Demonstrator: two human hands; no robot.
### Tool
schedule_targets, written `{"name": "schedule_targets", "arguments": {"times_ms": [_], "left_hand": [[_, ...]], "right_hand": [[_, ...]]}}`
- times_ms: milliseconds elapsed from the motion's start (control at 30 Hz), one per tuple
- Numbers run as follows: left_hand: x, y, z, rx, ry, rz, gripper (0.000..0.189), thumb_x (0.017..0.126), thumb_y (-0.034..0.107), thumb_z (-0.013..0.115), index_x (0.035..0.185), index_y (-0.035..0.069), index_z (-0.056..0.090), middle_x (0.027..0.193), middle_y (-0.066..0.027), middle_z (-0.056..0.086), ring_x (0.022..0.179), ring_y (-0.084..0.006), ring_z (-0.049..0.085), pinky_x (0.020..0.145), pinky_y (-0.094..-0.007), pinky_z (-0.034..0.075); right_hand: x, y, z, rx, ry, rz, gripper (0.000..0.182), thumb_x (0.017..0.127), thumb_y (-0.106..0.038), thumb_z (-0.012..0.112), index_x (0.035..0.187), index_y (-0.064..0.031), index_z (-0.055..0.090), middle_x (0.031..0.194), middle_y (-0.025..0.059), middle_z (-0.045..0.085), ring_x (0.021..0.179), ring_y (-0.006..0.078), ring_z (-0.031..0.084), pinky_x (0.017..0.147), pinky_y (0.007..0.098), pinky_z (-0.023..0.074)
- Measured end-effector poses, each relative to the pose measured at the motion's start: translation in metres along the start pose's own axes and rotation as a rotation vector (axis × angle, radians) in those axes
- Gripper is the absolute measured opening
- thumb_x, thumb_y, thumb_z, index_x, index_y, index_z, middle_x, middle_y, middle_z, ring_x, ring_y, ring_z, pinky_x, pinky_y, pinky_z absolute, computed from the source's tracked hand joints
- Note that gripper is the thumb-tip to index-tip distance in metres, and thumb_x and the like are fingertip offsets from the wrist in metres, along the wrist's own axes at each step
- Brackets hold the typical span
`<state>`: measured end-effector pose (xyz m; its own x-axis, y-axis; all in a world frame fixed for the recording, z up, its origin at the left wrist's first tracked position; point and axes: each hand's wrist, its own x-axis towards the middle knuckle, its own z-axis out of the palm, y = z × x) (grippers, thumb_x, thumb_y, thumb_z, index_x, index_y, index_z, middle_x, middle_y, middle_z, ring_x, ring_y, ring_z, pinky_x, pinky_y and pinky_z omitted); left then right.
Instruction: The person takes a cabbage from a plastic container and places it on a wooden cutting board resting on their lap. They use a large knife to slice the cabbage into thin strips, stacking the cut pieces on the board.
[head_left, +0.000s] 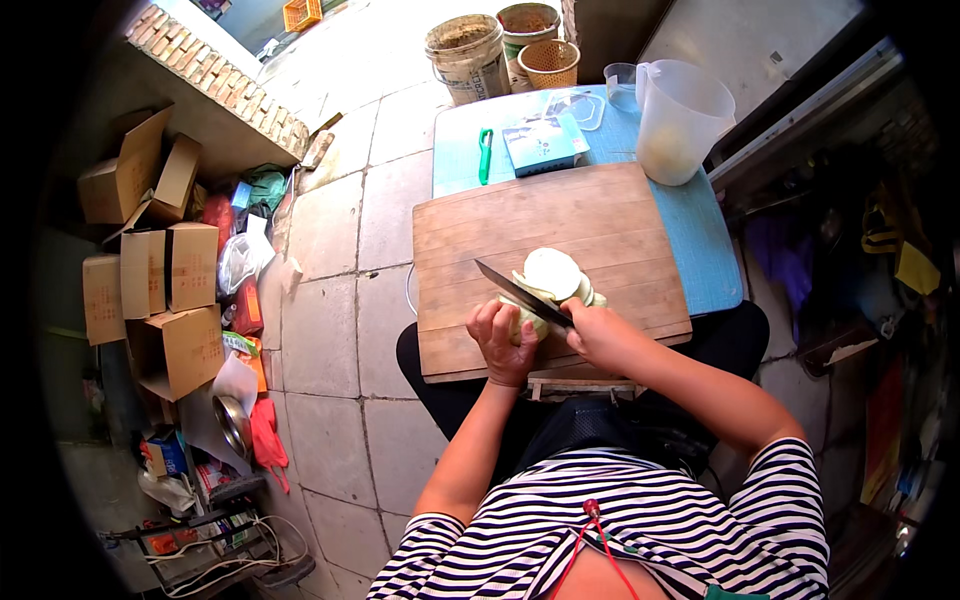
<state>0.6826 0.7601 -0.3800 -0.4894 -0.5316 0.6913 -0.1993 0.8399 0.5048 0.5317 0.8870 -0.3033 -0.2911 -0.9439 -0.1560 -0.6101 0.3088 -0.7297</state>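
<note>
My right hand (596, 334) is closed around the handle of a kitchen knife (517, 291), whose dark blade points up and to the left. My left hand (504, 337) grips a pale green, round vegetable piece (531, 324), its exact kind unclear, at the near side of the blade. Just beyond the knife, several pale round slices (552, 271) lie overlapping on a wooden cutting board (487, 225). The blade lies against the vegetable; its lower edge is partly hidden. The board rests over a blue table and reaches close to my lap.
On the blue table (701, 240) are a green peeler (485, 156), a blue box (546, 146), a clear plastic lid (585, 109), a plastic cup (622, 84) and a large translucent pitcher (679, 112). Buckets (469, 64) stand behind it. Cardboard boxes (193, 266) are stacked left.
</note>
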Motion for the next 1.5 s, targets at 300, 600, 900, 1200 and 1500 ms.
{"name": "schedule_targets", "arguments": {"times_ms": [300,600,900,1200,1500], "left_hand": [[-0.012,-0.006,0.002,0.048,-0.01,0.021,0.049,0.083,0.025,0.067,0.127,0.006,0.055,0.127,-0.0172,0.052,0.117,-0.0383,0.045,0.101,-0.0511,0.037],[-0.012,-0.01,0.002,0.049,-0.036,0.063,0.049,0.083,0.027,0.067,0.126,0.004,0.057,0.127,-0.0167,0.053,0.117,-0.039,0.046,0.1,-0.0513,0.038],[-0.004,-0.006,0.003,0.028,-0.031,0.001,0.043,0.078,0.023,0.069,0.116,0.006,0.058,0.121,-0.0151,0.056,0.113,-0.0377,0.048,0.099,-0.0492,0.039],[-0.006,-0.004,0.005,0.036,0.005,-0.048,0.041,0.078,0.02,0.064,0.116,0.005,0.057,0.12,-0.0155,0.055,0.113,-0.0379,0.048,0.1,-0.0493,0.038],[-0.002,-0.008,0.002,0.001,0.047,-0.161,0.036,0.082,0.019,0.061,0.116,0.005,0.057,0.118,-0.0167,0.055,0.112,-0.036,0.047,0.101,-0.048,0.037]], "right_hand": [[-0.039,-0.053,-0.046,-0.009,-0.025,-0.059,0.024,0.091,-0.009,0.056,0.112,-0.0004,0.052,0.072,0.0252,0.065,0.072,0.0451,0.066,0.068,0.0537,0.0524],[-0.049,-0.06,-0.067,-0.078,-0.186,0.049,0.02,0.091,-0.01,0.056,0.107,-0.0002,0.047,0.071,0.0256,0.064,0.072,0.046,0.065,0.066,0.0539,0.052],[0.001,-0.045,-0.027,0.039,-0.1,0.017,0.02,0.097,-0.014,0.054,0.108,0.002,0.051,0.075,0.0265,0.064,0.075,0.0466,0.065,0.066,0.0543,0.0508],[-0.022,-0.048,-0.046,-0.002,-0.24,0.152,0.015,0.094,-0.011,0.053,0.097,0.0031,0.05,0.077,0.0297,0.065,0.077,0.049,0.065,0.07,0.0564,0.0513],[0.004,-0.032,0.003,-0.022,-0.126,0.067,0.017,0.09,-0.01,0.056,0.091,0.0068,0.054,0.079,0.03,0.066,0.078,0.0472,0.067,0.07,0.0544,0.0534]]}}
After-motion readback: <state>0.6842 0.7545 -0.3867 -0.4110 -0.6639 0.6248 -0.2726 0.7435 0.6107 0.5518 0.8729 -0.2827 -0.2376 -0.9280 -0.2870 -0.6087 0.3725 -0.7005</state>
